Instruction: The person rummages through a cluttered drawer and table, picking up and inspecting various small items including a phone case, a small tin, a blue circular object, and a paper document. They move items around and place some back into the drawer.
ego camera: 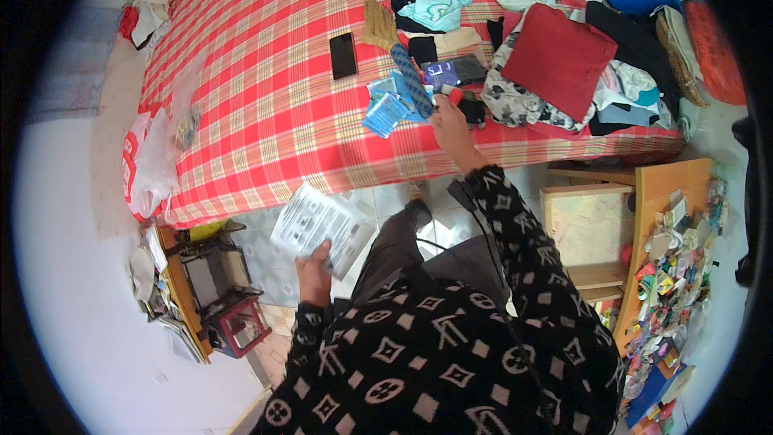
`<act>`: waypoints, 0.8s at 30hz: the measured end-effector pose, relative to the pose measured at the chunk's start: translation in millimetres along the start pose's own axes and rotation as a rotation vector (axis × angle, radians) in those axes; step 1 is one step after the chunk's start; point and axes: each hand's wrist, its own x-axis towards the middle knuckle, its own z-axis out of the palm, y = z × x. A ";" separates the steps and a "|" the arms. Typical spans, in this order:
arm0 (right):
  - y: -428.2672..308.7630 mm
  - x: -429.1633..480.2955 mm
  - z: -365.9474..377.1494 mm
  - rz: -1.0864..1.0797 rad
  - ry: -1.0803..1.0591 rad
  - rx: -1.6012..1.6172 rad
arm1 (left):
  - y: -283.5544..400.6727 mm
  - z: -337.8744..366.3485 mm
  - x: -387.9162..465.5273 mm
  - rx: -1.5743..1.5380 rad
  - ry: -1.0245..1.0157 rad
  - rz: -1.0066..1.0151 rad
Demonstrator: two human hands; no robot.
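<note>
At the lower left, my left hand (314, 275) grips a printed paper sheet (320, 226) by its near edge, thumb on top. The sheet bears text and small pictures and hangs over the floor beside the bed. My right hand (452, 133) reaches onto the bed, its fingertips by the handle end of a straw bed brush (410, 78) and a small red and black item (456, 96). Whether the fingers hold either one is hidden. Several blue and white packets (385, 110) lie beside the handle, and a dark package with a purple label (453, 70) lies behind it.
A smartphone (343, 55) lies on the red checked bedspread (259, 72). Light blue clothing (435, 9) and a dark red cushion (558, 60) on folded clothes sit farther back. Plastic bags (154, 163) hang at the left edge. A cluttered desk (664, 254) stands right, a red stool (244, 323) left.
</note>
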 end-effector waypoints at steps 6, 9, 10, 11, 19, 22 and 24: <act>21.5 98.0 106.4 0.162 0.083 -0.408 | 42.0 -68.3 15.7 0.087 0.191 0.034; 22.0 109.2 104.3 0.202 0.024 -0.428 | 45.8 -84.4 38.3 -0.051 0.186 0.019; 18.9 109.3 95.3 0.218 -0.002 -0.361 | 48.1 -86.6 47.0 -0.054 0.162 0.002; 13.9 106.1 82.8 0.156 0.034 -0.294 | 48.5 -84.7 56.2 -0.062 0.133 -0.015; -60.4 -39.0 -76.7 0.363 -0.148 0.265 | 72.1 13.2 157.1 0.340 -0.278 0.022; -81.3 -136.6 -136.9 0.414 0.081 0.329 | 78.0 74.3 158.8 0.243 -0.490 -0.019; -92.1 -208.1 -172.3 0.565 0.221 0.308 | 76.0 112.4 150.2 0.223 -0.620 -0.013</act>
